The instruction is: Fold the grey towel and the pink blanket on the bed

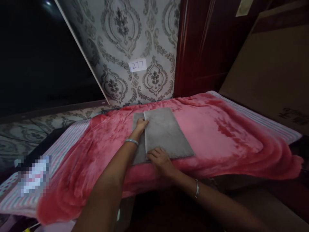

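Note:
A grey cloth (166,132), soft-looking like a towel, lies partly folded on a pink and red blanket. Its upper layer ends in a straight edge on the left, with a strip of the lower layer showing beyond it. My left hand (141,125) pinches that edge near the far end, thumb on top and the other fingers mostly hidden. At the near end of the same edge, my right hand (159,159) has its fingers bent over the corner and closed on the cloth. Each wrist wears a silvery bangle.
The pink and red blanket (202,129) covers a table or bed over a striped cloth (70,138). Behind stand a patterned wall with a "277" paper label (137,65), a dark screen (43,58) and a dark red door (200,48). A large cardboard box (272,71) leans at right.

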{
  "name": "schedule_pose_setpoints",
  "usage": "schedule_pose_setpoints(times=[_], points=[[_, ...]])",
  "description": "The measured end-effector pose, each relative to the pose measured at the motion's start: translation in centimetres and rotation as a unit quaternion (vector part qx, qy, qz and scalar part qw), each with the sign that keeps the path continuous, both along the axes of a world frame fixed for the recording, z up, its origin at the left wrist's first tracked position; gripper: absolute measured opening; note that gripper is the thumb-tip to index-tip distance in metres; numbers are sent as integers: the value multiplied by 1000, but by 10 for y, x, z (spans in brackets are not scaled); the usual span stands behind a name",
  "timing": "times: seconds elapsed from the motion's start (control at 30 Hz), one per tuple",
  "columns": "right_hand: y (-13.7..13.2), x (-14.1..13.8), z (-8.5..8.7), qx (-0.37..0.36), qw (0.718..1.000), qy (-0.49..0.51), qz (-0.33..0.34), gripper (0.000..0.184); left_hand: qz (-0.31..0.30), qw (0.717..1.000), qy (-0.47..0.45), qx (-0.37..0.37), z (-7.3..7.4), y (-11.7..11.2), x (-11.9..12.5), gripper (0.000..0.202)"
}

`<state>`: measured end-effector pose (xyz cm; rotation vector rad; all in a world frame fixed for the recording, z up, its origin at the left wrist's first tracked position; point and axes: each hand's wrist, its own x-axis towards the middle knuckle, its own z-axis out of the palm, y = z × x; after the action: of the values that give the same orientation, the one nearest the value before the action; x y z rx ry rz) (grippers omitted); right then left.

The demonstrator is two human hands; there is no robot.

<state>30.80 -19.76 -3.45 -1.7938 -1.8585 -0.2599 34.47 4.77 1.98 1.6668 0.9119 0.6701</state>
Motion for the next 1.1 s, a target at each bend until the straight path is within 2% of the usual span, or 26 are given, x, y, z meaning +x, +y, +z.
schedule_pose_setpoints(times=[0.1,0.2,0.3,0.4,0.5,0.57,0.7,0.9,1.0,1.1], points=[[-2,-3,5,-40,999,8,11,26,22,999,12,30,1,6,5,10],[-7,0,24,-82,995,40,29,22,29,998,31,40,-2,11,5,11],[-7,19,52,-104,989,74,71,18,15,998,54,28,-2,16,4,13],[1,45,68,-105,991,59,54,34,8,997,69,20,1,23,9,21],[13,61,60,-135,988,30,72,61,20,996,72,39,7,31,21,30],[18,63,49,-172,980,28,98,69,36,994,75,63,10,37,32,30],[21,60,36,-207,971,45,110,72,84,984,96,122,9,45,48,28],[20,61,39,-216,967,63,118,76,107,967,154,171,-2,46,51,28],[19,60,39,-204,970,65,113,75,92,962,177,185,4,48,51,24],[17,65,43,-179,970,93,135,74,79,957,175,216,16,44,49,32]])
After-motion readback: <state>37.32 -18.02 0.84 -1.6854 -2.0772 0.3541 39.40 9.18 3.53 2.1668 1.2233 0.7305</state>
